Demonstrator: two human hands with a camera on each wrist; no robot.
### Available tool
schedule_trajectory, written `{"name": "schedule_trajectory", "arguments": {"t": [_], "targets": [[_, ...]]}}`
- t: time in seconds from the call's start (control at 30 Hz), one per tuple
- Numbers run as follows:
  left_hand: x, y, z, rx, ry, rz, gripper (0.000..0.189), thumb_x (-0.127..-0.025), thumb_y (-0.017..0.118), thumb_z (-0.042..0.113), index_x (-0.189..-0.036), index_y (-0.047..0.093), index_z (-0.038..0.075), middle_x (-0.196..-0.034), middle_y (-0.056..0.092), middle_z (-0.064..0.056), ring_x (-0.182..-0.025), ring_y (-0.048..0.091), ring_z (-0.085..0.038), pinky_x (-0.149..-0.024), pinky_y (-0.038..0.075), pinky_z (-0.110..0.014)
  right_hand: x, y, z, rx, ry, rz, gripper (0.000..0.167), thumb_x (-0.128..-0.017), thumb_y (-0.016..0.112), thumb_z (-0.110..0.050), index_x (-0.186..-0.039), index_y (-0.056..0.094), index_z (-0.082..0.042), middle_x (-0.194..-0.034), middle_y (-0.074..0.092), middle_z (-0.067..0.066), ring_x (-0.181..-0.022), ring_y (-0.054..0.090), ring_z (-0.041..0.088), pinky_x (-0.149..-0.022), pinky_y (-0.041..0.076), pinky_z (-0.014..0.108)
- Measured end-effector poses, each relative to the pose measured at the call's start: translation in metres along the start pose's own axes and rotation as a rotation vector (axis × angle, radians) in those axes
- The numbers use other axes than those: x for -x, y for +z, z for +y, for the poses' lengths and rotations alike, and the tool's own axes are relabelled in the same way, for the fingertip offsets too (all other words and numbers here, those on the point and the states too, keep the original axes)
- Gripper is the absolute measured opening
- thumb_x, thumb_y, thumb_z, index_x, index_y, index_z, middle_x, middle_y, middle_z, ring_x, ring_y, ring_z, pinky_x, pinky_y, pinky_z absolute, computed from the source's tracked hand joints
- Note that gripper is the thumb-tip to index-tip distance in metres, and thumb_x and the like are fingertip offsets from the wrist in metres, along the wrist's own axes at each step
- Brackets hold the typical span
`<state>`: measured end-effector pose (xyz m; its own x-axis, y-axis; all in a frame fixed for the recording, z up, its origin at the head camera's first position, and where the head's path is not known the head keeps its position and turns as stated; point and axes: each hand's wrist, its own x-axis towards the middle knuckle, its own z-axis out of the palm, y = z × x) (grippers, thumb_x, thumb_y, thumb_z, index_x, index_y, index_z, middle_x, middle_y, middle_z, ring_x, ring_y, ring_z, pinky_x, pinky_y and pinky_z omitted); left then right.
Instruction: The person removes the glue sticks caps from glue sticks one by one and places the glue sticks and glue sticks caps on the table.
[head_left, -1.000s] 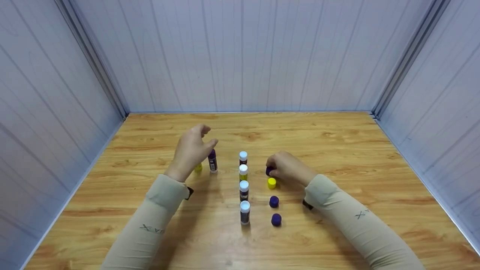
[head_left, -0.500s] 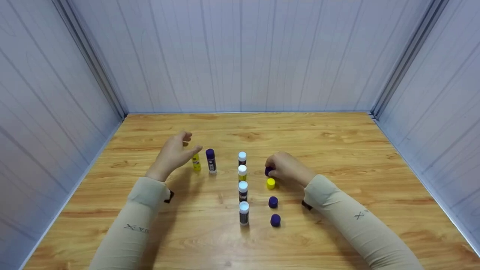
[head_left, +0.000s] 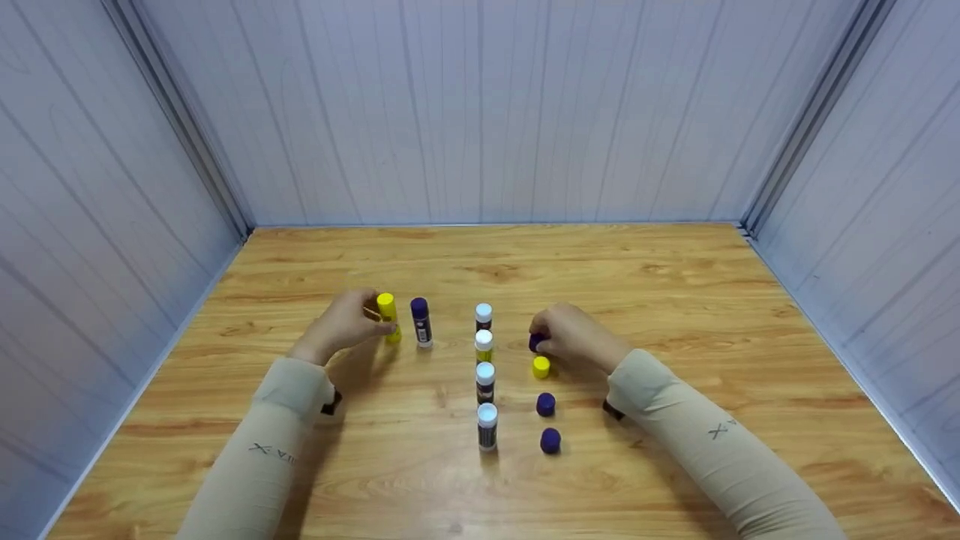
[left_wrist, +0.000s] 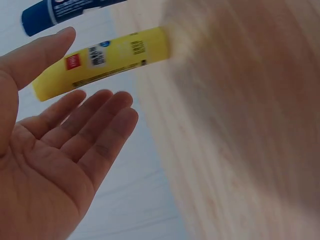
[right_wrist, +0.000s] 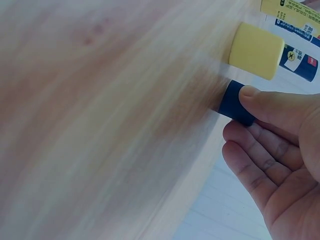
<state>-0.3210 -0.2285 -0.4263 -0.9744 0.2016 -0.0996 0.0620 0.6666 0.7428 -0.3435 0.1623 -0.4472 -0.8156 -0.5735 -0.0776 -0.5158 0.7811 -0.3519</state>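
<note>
My left hand (head_left: pixel 339 328) is around an upright yellow glue stick (head_left: pixel 387 306) with its cap on. In the left wrist view the thumb overlaps the side of the stick, and the fairly straight fingers (left_wrist: pixel 107 135) lie just below it, a thin gap showing. Just right of that stands a capped glue stick with a dark purple cap (head_left: pixel 420 307). On the right side of the table, my right hand (head_left: pixel 576 331) pinches a dark purple cap (right_wrist: pixel 235 102) between thumb and fingertips, down at the tabletop. A loose yellow cap (head_left: pixel 541 367) sits right in front of that hand.
Several glue sticks with white tops showing (head_left: pixel 487 427) stand in a line down the middle. Two more purple caps, one nearer (head_left: pixel 550 441) and one farther (head_left: pixel 546 405), lie to their right. Pale panels (head_left: pixel 480 112) enclose the wooden table (head_left: pixel 637 270) at the back and sides.
The left hand has moved left from the purple-capped glue stick, then down around the yellow one, which now shows between thumb and fingers. The right hand stays on its cap.
</note>
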Motion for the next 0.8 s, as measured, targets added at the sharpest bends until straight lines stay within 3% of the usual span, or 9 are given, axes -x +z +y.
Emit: {"name": "schedule_trajectory", "arguments": {"t": [0.33,0.8], "targets": [[-0.0063,0.0065,-0.0069,-0.001,-0.022,-0.019,0.036,-0.102,0.075,0.011,-0.135,0.065,-0.001,-0.126,0.071,-0.019,-0.118,0.069,-0.034,-0.108,0.057,-0.050,0.0017,0.0004,0.0021,0.044,-0.055,0.031,0.019,-0.100,0.077,-0.008,-0.116,0.079,0.000,-0.111,0.079,0.016,-0.101,0.073,0.029,-0.093,0.062,0.047],[-0.0078,0.0062,-0.0061,-0.025,-0.028,-0.004,0.039,-0.103,0.073,0.011,-0.138,0.064,-0.002,-0.130,0.070,-0.021,-0.124,0.067,-0.037,-0.113,0.054,-0.053,0.0008,0.0007,-0.0002,0.027,-0.001,0.008,0.019,-0.101,0.076,-0.009,-0.118,0.079,-0.002,-0.114,0.079,0.015,-0.103,0.072,0.028,-0.096,0.061,0.047]]}}
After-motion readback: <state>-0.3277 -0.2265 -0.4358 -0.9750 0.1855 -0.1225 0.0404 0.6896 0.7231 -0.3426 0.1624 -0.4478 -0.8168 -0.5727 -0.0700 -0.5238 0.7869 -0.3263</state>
